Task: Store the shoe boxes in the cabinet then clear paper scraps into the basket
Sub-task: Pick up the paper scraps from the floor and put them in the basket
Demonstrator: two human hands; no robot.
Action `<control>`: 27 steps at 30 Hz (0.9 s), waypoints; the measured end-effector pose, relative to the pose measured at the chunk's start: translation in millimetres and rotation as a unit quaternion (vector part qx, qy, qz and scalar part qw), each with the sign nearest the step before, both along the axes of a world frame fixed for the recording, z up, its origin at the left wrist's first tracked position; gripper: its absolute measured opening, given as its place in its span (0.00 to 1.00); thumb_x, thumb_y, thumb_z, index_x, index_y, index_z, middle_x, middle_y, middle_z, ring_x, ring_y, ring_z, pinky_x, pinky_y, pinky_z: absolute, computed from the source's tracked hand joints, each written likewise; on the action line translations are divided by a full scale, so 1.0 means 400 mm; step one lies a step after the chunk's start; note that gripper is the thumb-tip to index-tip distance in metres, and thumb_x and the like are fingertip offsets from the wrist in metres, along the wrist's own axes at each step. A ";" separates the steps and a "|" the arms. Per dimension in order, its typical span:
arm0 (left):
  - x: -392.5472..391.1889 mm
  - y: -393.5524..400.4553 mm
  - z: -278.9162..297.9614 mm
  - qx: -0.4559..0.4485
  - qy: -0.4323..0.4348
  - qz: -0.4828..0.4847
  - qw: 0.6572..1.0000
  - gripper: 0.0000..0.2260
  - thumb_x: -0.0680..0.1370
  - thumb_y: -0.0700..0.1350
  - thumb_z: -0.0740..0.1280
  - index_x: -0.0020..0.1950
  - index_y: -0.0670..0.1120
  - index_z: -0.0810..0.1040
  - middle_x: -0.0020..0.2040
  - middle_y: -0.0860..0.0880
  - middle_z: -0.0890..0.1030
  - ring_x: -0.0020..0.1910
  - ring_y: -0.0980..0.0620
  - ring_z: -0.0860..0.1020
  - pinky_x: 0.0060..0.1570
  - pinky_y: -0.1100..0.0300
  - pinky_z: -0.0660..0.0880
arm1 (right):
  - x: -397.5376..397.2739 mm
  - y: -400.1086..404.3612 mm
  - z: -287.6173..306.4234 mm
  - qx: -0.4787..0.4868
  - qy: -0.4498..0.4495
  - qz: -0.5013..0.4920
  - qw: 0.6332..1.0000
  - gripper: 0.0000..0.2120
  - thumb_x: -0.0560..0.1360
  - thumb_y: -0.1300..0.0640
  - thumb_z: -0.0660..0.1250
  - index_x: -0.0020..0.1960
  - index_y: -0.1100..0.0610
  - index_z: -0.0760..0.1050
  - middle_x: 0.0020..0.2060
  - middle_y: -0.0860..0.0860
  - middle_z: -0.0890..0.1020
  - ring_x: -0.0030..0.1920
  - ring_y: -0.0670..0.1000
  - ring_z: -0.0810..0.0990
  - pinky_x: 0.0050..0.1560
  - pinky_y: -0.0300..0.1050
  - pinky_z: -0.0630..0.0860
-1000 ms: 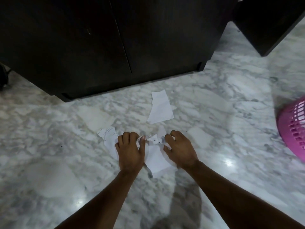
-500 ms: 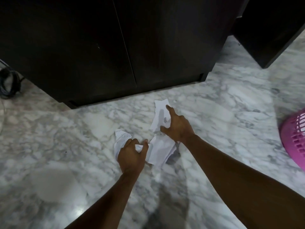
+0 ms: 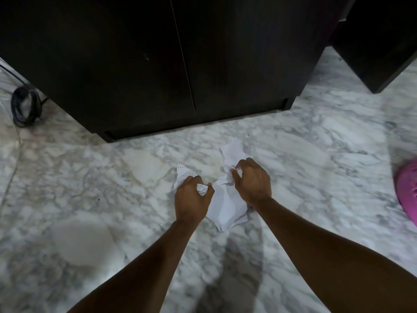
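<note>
White paper scraps lie bunched on the marble floor in front of the dark cabinet, whose two doors are closed. My left hand grips a crumpled scrap, with a perforated piece sticking out past its knuckles. My right hand curls around another scrap that juts out toward the cabinet. The larger sheets sit between and under both hands. The pink basket shows only its edge at the far right. No shoe boxes are in view.
A coiled black cable lies on the floor left of the cabinet. A second dark piece of furniture stands at the upper right. Open marble floor stretches between the scraps and the basket.
My right hand reached to the far scrap, then pulled it back and closed on it. My left hand keeps its grip on the crumpled paper. The camera view shifted slightly.
</note>
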State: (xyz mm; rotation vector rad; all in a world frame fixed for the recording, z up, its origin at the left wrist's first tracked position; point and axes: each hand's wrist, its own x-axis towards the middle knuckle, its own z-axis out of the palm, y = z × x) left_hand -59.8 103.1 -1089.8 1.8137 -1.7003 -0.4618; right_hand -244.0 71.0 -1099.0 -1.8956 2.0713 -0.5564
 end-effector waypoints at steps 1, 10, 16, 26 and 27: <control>-0.003 0.003 0.001 0.000 0.002 0.001 1.000 0.18 0.74 0.44 0.75 0.34 0.49 0.67 0.32 0.53 0.74 0.34 0.53 0.72 0.39 0.60 0.69 | -0.004 0.008 -0.009 -0.016 -0.015 0.006 1.000 0.16 0.82 0.46 0.64 0.52 0.60 0.80 0.52 0.55 0.79 0.50 0.58 0.81 0.43 0.49 0.79; -0.004 0.005 -0.007 0.056 -0.010 -0.006 0.998 0.14 0.71 0.42 0.74 0.36 0.49 0.69 0.36 0.47 0.81 0.38 0.48 0.79 0.42 0.56 0.76 | 0.009 0.084 -0.022 -0.091 -0.014 0.100 0.991 0.33 0.70 0.27 0.67 0.48 0.60 0.79 0.57 0.53 0.77 0.53 0.54 0.79 0.43 0.47 0.80; 0.005 0.005 -0.003 0.055 -0.014 -0.014 0.998 0.15 0.70 0.40 0.73 0.35 0.51 0.68 0.35 0.48 0.81 0.38 0.47 0.80 0.43 0.55 0.77 | 0.028 0.127 -0.050 -0.113 0.005 0.205 0.972 0.22 0.61 0.47 0.79 0.46 0.59 0.78 0.49 0.52 0.80 0.49 0.55 0.78 0.40 0.46 0.79; 0.008 -0.012 0.025 0.061 0.063 0.051 0.995 0.13 0.73 0.40 0.74 0.34 0.41 0.73 0.29 0.51 0.76 0.29 0.53 0.74 0.30 0.68 0.68 | 0.059 0.119 0.006 -0.018 -0.127 0.056 0.990 0.14 0.65 0.63 0.76 0.47 0.59 0.76 0.40 0.55 0.83 0.39 0.59 0.82 0.39 0.44 0.73; 0.003 -0.014 0.034 0.062 0.074 0.054 0.994 0.11 0.73 0.40 0.74 0.36 0.39 0.74 0.29 0.52 0.75 0.29 0.56 0.74 0.30 0.73 0.67 | 0.053 0.120 0.019 -0.013 -0.152 0.028 0.988 0.14 0.66 0.63 0.75 0.47 0.58 0.74 0.39 0.54 0.83 0.39 0.59 0.82 0.38 0.44 0.73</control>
